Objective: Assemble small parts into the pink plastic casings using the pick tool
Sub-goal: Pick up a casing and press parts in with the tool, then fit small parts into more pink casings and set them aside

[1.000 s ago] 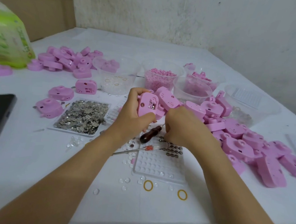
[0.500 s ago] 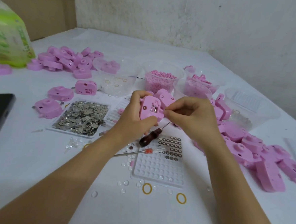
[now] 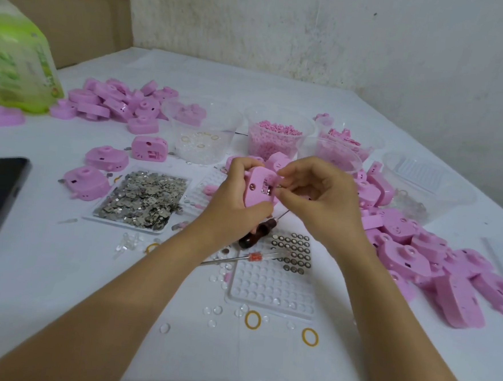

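From the tray point(image 3: 273, 281), the right hand point(image 3: 318, 201) has been raised — a small part point(image 3: 278, 186) is pinched against the casing point(image 3: 258, 187), judged ready for seating. The casing is gripped by the left hand point(image 3: 231, 201); the pick point(image 3: 254, 235) lies at its 6 o'clock.

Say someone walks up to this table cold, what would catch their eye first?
At the centre, the left hand grips a pink casing while the right hand pinches a small metal part at its opening. Next come the heap of pink casings along the right side and the pile of silvery metal pieces left of the hands.
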